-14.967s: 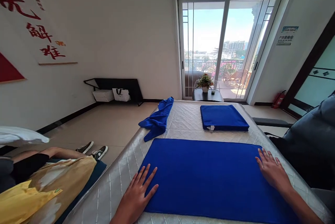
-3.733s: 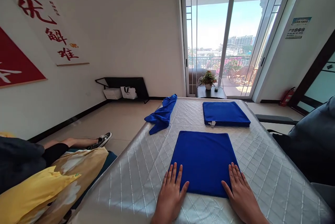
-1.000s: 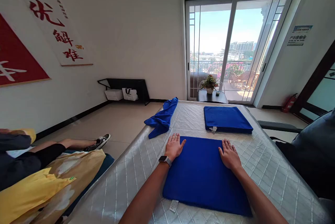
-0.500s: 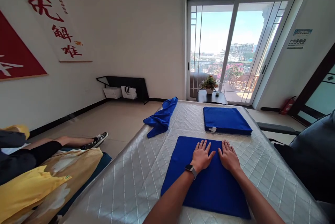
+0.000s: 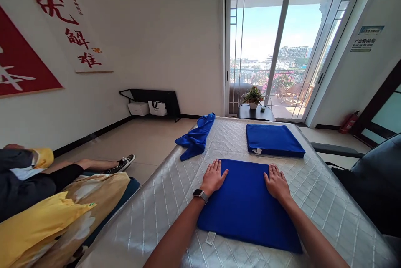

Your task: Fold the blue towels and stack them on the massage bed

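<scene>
A folded blue cloth (image 5: 247,209) lies flat in front of me on the silvery quilted mattress (image 5: 150,213). From its near left edge sticks a small white label (image 5: 210,238). My left hand (image 5: 213,176) rests palm down on its far left corner, fingers stretched out, a watch (image 5: 199,193) on that wrist. On the far right corner lies my right hand (image 5: 277,182), flat with its fingers extended. Beyond them sits a neat stack of folded blue cloth (image 5: 272,139), also with a white tag. A crumpled blue cloth (image 5: 197,137) lies at the mattress's far left edge.
At the left, a person's legs (image 5: 84,168) stretch over a patterned bedcover (image 5: 94,205) near a yellow cloth (image 5: 40,222). A dark padded seat (image 5: 372,184) stands close on the right. Past the mattress is a small table with a potted plant (image 5: 253,97).
The wide blue cloth has been folded smaller and its label now faces me. My left hand slid inward half a second ago and is back at the left corner; my right hand has barely moved.
</scene>
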Available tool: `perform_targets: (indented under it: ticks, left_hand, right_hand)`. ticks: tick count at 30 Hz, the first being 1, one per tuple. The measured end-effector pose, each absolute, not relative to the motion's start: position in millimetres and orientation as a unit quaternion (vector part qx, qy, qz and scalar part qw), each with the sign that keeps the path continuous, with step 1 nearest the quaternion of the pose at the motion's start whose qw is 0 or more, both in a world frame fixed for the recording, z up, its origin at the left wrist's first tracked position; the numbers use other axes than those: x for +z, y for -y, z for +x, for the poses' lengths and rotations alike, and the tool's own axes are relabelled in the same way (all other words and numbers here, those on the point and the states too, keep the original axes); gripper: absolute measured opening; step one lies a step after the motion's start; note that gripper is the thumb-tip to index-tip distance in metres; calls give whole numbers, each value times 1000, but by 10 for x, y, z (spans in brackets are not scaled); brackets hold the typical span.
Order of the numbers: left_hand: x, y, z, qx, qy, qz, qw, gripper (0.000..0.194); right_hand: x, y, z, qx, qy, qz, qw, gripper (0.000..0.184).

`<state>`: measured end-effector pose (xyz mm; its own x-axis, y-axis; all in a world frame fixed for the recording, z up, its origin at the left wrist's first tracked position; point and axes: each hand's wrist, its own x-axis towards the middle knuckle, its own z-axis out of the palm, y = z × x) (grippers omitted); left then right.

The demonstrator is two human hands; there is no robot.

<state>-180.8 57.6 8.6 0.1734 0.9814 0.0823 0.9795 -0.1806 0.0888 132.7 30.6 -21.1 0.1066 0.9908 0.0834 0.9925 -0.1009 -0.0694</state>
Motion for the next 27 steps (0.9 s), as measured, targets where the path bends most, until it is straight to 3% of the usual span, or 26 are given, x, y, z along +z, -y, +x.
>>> perform_targets:
  ticks: [7,11,15,27]
  left_hand:
    - [232,-716,-1144,84,-620,779,-45,69]
    - [95,-579,-322,150,-490,859,-9,63]
    - [-61,-449,76,159,-474,866,24,64]
    - [49,-673,-1493,96,-616,782,6,76]
  right_hand:
    - [-130,-296,1296,-1,665,-746,48,68]
    - [-142,-309,1320,11,668,-743,38,67]
    - [-173,-320,1348,16,675,-737,28,63]
    - [-183,-337,1329,31,662,-746,63,70]
